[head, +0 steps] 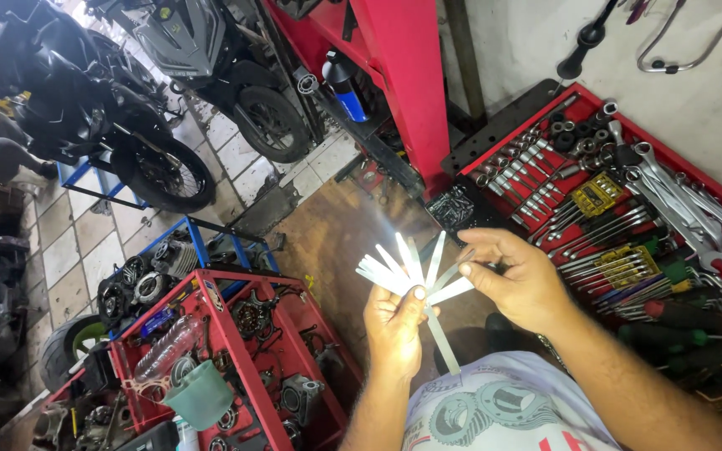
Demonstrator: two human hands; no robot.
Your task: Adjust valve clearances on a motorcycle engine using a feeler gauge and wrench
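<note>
Steel blades, thin and bright, fan out from a feeler gauge set gripped in the left hand, whose fingers are wrapped around the pivot end with the thumb pressed on top; one blade hangs down below the fist while the rest spread up and to the left. The right hand comes in from the right, its thumb and forefinger pinched narrowly on the tip of a single blade, the other fingers curled loosely; both hands sit close together, just in front of the person's chest.

Glare washes out the leaves, so any markings on them are hard to make out, and picking the wrong blade seems a fair risk; the edges are thin, so a finger sliding along one could get nicked; bending a leaf sideways while separating it could kink it, I judge.

To the right of the right hand lies a red tool tray packed with wrenches, sockets and screwdrivers; below and to the left of the left hand stands a red parts cart holding engine pieces and a green plastic cup; a dropped gauge could vanish among them. Farther off to the upper left, motorcycles are parked on the tiled floor.
</note>
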